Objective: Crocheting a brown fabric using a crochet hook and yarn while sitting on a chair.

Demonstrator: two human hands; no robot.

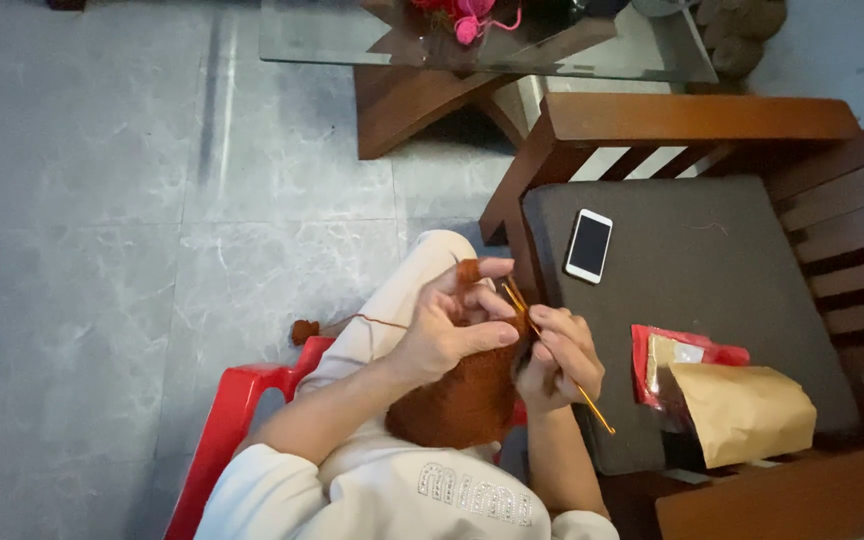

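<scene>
Your hands working rust-brown crochet above your lap.

Your right hand (560,352) grips the orange crochet hook (557,356), its long axis running from lower right up-left toward the brown crochet piece (457,400) pinched by your left hand (452,320); a red packet (680,360) lies under a paper bag (742,410), contents hidden.

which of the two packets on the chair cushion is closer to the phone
The red packet; it lies nearer the white phone, partly tucked under the brown paper bag, which sits farther away.
</scene>
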